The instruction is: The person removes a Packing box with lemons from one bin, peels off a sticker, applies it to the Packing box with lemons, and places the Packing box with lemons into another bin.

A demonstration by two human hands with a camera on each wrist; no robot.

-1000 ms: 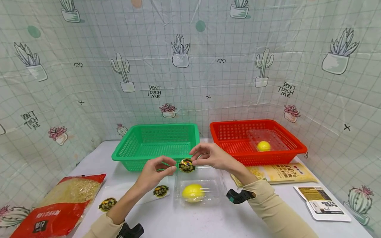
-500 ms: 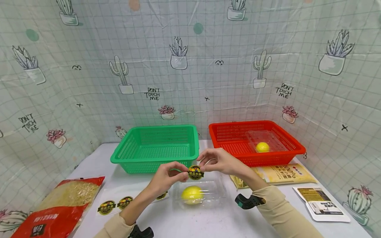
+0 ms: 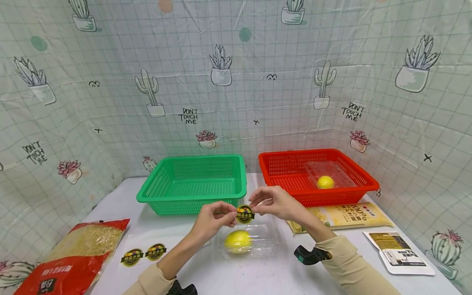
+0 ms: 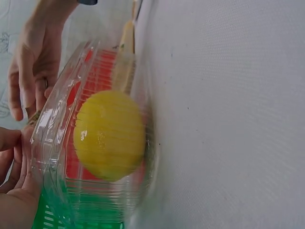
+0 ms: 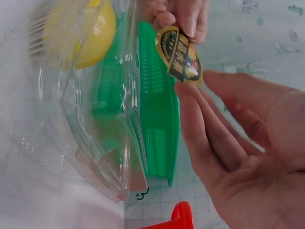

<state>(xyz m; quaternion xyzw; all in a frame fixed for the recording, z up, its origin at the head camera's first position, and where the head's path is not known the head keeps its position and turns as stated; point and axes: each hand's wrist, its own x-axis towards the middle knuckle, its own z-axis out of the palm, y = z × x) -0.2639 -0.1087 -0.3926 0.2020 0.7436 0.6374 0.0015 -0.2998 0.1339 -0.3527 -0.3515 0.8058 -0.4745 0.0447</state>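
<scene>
A round black-and-gold fruit sticker point(image 3: 245, 214) is stretched upright between my hands, above the far side of a clear plastic clamshell box point(image 3: 267, 237). My left hand point(image 3: 214, 221) pinches its left edge. The opposite edge is pinched by thumb and fingertip of my right hand point(image 3: 274, 203), as the right wrist view shows with the sticker's printed face point(image 5: 180, 55). Inside the box lies one lemon point(image 3: 238, 241), seen through the ribbed plastic in the left wrist view. Left of my left forearm, a backing sheet on the table bears more stickers point(image 3: 155, 251), partly hidden by the arm.
Behind my hands stand a green basket point(image 3: 191, 206) and a red basket point(image 3: 321, 198); the red one holds another clear box with a lemon point(image 3: 326, 182). A red-ended bag of grain-like food point(image 3: 73, 258) lies left. A yellow packet point(image 3: 350, 216) and a white-and-gold pouch point(image 3: 400, 253) lie right.
The sticker and both hands have shifted right and slightly down. My left fingers, earlier just short of the sticker, now pinch its left edge. Another sticker on the backing sheet has come into view.
</scene>
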